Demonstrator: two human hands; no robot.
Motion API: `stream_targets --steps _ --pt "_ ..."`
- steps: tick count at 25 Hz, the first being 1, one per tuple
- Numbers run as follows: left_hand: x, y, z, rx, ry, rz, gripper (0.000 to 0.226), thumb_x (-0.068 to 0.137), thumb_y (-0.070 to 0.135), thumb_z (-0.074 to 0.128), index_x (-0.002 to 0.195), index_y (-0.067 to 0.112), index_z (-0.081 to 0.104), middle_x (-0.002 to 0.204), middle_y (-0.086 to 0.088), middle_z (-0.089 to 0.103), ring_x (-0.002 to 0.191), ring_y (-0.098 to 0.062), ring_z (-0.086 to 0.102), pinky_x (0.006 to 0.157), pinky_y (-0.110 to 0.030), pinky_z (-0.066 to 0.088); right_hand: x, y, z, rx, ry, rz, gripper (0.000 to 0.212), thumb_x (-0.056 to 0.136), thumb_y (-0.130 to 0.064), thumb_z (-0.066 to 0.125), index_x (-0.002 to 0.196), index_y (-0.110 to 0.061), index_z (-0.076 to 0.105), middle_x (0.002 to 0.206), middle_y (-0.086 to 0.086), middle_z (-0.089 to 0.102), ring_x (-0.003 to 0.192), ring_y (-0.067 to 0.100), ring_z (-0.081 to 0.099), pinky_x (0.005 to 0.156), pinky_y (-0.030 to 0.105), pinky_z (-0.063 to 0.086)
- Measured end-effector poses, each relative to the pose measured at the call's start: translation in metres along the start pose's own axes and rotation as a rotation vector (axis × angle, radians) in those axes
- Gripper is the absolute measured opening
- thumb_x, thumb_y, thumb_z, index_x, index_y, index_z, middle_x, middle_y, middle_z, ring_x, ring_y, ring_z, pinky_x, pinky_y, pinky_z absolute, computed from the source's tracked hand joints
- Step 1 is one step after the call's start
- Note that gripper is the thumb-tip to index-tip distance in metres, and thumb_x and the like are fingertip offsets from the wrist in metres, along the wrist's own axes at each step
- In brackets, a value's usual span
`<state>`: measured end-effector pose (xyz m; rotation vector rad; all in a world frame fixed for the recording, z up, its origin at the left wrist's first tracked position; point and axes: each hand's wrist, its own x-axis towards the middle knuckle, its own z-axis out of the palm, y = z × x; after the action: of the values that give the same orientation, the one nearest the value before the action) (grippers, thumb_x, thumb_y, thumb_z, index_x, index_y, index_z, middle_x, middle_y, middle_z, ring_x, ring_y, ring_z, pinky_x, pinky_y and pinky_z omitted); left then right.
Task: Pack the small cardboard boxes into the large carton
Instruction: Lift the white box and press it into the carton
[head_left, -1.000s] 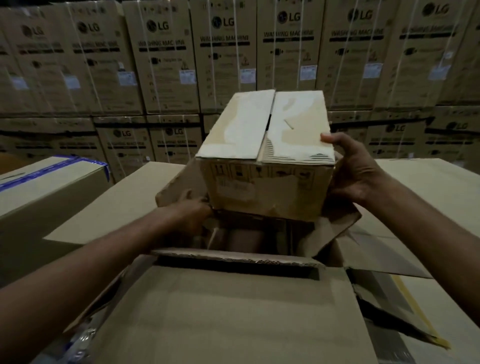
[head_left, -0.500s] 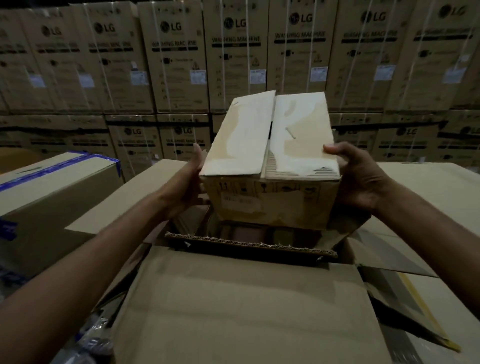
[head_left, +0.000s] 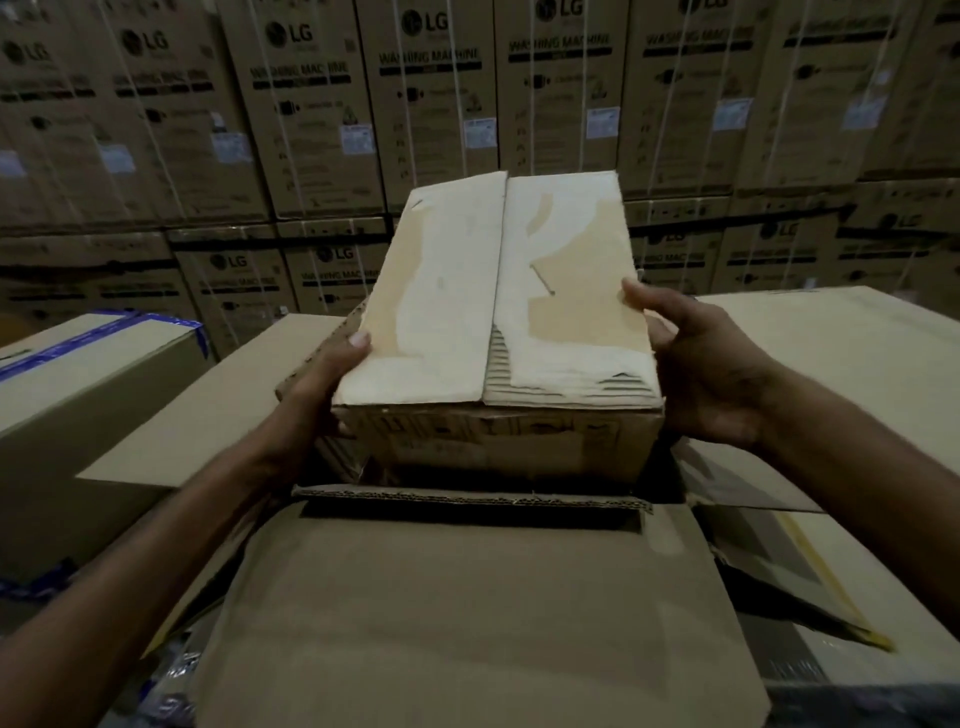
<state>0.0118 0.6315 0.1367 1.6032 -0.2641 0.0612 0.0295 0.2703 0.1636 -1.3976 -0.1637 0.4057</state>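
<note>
A small brown cardboard box (head_left: 498, 322), its two closed top flaps scuffed pale where the outer paper has torn away, is held between both hands over the open mouth of a large brown corrugated carton (head_left: 467, 623). The left hand (head_left: 317, 400) grips the box's left side, with the thumb laid on the top near the front corner and the other fingers mostly hidden against the side. The right hand (head_left: 696, 379) grips the right side in the same way, thumb on the top edge and fingers curled against the side wall. The box is roughly level. Its front face is just behind the raw corrugated edge of the carton's near flap, which is folded out toward the viewer. Whether its underside rests on anything inside cannot be told. To the left stands a brown carton sealed with blue tape (head_left: 104, 374). A wall of stacked LG washing-machine cartons (head_left: 431, 114) fills the background.
</note>
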Motion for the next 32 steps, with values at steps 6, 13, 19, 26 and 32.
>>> stream_targets --steps 6,13,19,26,32 --pt "0.002 0.003 0.015 0.088 0.158 -0.036 0.041 0.089 0.072 0.049 0.106 0.043 0.072 0.093 0.008 0.079 0.097 -0.023 0.069 0.087 -0.047 0.054 0.005 -0.008 0.003 0.035 -0.04 0.104 0.073 0.081 -0.071 0.068 0.139 -0.026 0.065 0.141 0.017 0.063 0.133 0.043 0.055 0.114 0.062 0.035" --pt "0.024 -0.009 0.008 0.251 0.095 -0.353 0.049 0.098 0.063 0.047 0.117 0.022 0.065 0.112 -0.012 0.073 0.101 -0.031 0.067 0.08 -0.04 0.053 0.048 0.004 0.03 0.042 0.238 0.207 0.05 0.093 -0.047 0.071 0.124 -0.009 0.066 0.095 0.013 0.079 0.084 0.028 0.078 0.074 0.044 0.065" --pt "0.036 -0.004 0.006 0.479 0.049 -0.376 0.053 0.095 0.041 0.068 0.142 0.019 0.055 0.124 0.0 0.064 0.105 -0.016 0.062 0.085 -0.031 0.051 0.055 0.005 0.039 -0.47 0.366 0.241 0.031 0.099 -0.041 0.065 0.105 -0.011 0.06 0.097 0.01 0.063 0.084 0.026 0.062 0.066 0.035 0.051" --pt "0.049 0.007 0.019 0.703 0.072 -0.326 0.034 0.098 0.048 0.062 0.106 0.015 0.071 0.1 -0.004 0.074 0.089 -0.021 0.071 0.075 -0.035 0.057 0.068 0.008 0.028 -0.796 0.481 0.124 0.034 0.093 -0.051 0.068 0.1 -0.018 0.065 0.097 0.004 0.069 0.087 0.023 0.066 0.073 0.035 0.053" --pt "0.043 0.017 0.014 0.726 0.121 -0.203 0.024 0.1 0.044 0.062 0.113 0.024 0.065 0.101 -0.001 0.074 0.087 -0.021 0.073 0.056 -0.034 0.06 0.067 -0.009 0.026 -0.872 0.541 0.049 0.034 0.092 -0.048 0.071 0.1 -0.017 0.06 0.092 0.002 0.067 0.081 0.02 0.066 0.071 0.037 0.057"
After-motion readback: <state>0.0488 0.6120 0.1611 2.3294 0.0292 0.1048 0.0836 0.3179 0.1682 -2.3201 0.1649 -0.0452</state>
